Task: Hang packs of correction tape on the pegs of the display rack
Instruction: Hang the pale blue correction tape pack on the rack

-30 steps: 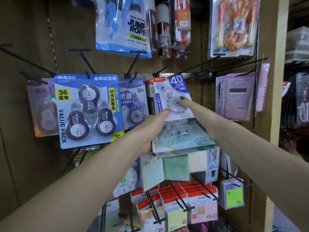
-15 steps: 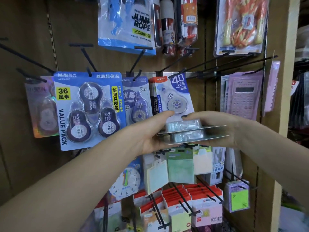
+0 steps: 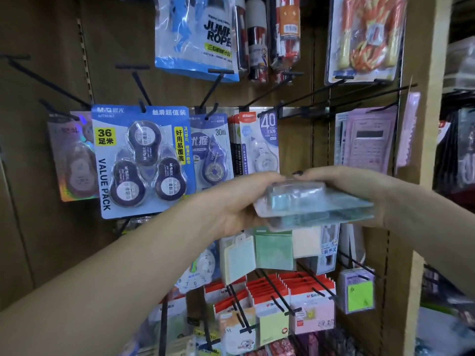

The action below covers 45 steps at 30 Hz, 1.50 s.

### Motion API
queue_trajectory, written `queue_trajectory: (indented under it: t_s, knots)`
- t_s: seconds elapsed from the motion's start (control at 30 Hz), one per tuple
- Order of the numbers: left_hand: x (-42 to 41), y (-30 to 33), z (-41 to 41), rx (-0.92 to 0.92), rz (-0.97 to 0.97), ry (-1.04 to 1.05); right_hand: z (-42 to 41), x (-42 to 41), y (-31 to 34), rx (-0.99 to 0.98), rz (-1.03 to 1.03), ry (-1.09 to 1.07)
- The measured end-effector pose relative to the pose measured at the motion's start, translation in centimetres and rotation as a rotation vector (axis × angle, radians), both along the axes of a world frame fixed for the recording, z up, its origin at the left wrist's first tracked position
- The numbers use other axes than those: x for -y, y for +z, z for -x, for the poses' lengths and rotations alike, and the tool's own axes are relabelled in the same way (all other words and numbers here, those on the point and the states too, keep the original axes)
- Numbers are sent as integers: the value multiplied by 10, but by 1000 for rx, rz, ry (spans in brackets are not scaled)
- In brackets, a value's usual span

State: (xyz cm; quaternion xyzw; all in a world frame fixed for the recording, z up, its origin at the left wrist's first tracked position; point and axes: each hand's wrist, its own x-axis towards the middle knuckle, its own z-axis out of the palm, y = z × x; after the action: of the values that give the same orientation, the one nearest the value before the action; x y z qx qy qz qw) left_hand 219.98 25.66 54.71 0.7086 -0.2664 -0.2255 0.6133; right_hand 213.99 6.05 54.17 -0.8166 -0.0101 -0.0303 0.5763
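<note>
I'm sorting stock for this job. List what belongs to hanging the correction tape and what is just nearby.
Belongs to the job:
teal packs, held flat between left hand and right hand
hung tape packs: value pack, 30m pack, 40 pack
bare peg

Just nearby:
jump rope
calculator
sticky notes

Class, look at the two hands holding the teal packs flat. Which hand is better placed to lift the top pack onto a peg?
Probably the right hand: its fingers pinch the upper teal pack, while the left hand cradles the stack from below and can keep the lower pack.
</note>
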Motion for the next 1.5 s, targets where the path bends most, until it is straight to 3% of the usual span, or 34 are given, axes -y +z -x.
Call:
queue_trajectory:
  t_s: [0.17, 0.27, 0.4, 0.7, 1.0, 1.5]
  knots:
    - [6, -6, 2, 125, 79, 156, 14, -7, -13, 231, -229, -80]
    - [9, -10, 4, 141, 188, 149, 16, -2, -18, 253, -308, -206]
    - [17, -17, 9, 172, 225, 152, 27, 1, -22, 314, -401, -161]
    - [34, -27, 16, 287, 335, 122, 48, 20, -29, 407, -276, -27]
    - [53, -26, 27, 290, 315, 5, 58, 38, -29, 489, -304, -135]
    - [92, -9, 9, 332, 355, 91, 50, 68, -28, 528, -271, -146]
